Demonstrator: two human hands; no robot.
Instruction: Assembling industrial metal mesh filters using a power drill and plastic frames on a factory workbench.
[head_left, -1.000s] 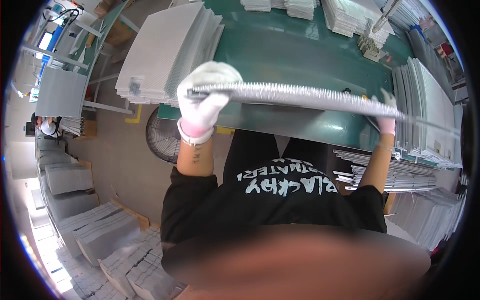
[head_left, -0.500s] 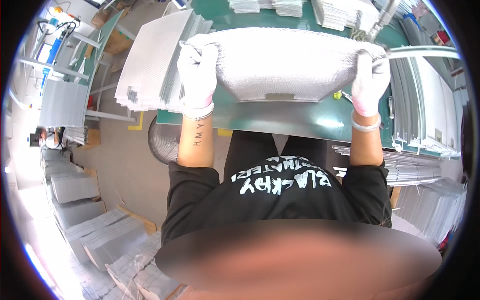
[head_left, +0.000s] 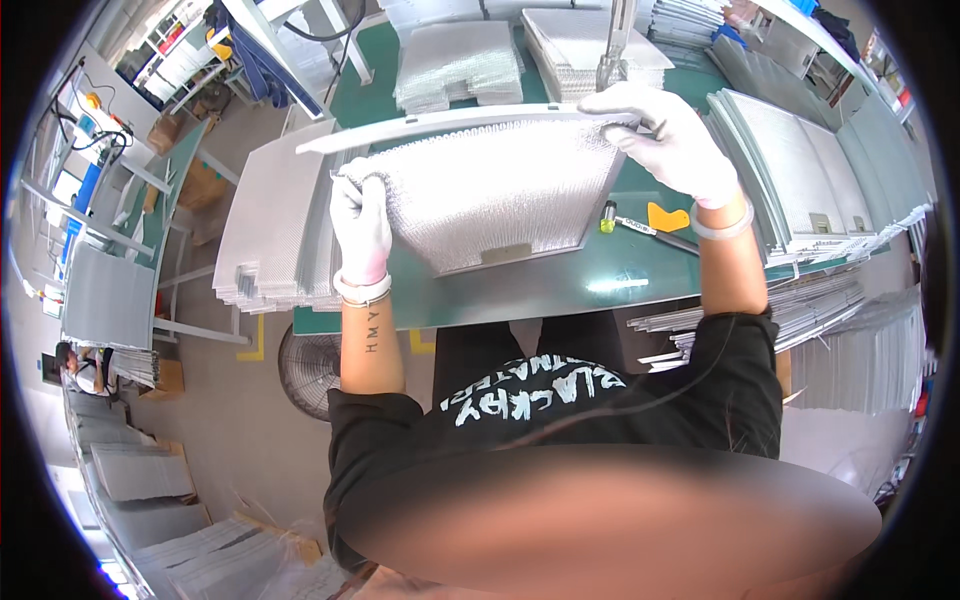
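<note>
I'm watching through the left head fisheye, looking down close on left hand (head_left: pixel 362 225), right hand (head_left: pixel 675 145) and green table (head_left: pixel 520 285).

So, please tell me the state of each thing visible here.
Silver panel: held tilted
Pale strip: along the panel's upper edge, attachment unclear
Left hand: gloved, closed on the panel
Right hand: gloved, curled at the strip
Yellow piece: lying on the green table
Pen-shaped tool: lying beside it
Left panel stack: edges uneven
Floor fan: running or not, unclear
</note>
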